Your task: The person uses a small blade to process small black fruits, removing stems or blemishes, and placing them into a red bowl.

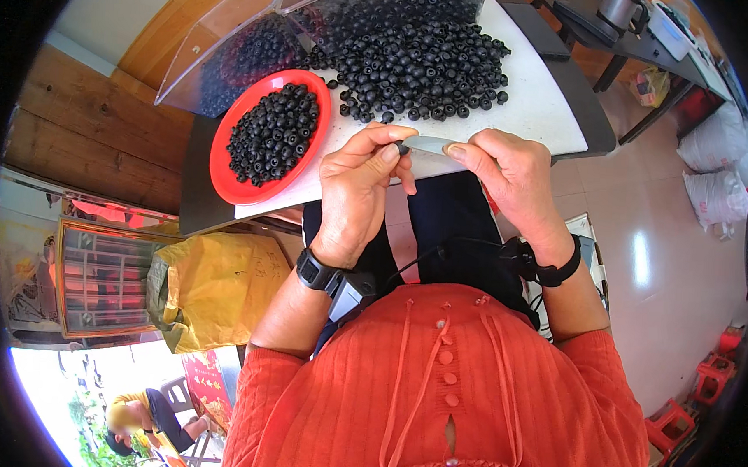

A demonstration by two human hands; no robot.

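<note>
My left hand point(352, 187) pinches a small black ring-shaped piece point(402, 148) between thumb and forefinger. Opposite it, my right hand point(514, 177) grips a short flat grey blade point(428, 144) between thumb and bent fingers. The blade's tip meets the black piece; whether it enters the piece's hole I cannot tell. Just beyond my hands, a heap of similar black pieces point(417, 70) with round holes lies on a white board point(551, 116). To the left, a red oval plate point(222, 162) holds many more of them.
A clear plastic partition point(178, 70) stands at the far left, around more black pieces. Below the table on the left is a yellow sack point(220, 286). White sacks point(713, 196) and red stools point(672, 425) stand on the right-hand floor. Another person point(149, 415) sits at lower left.
</note>
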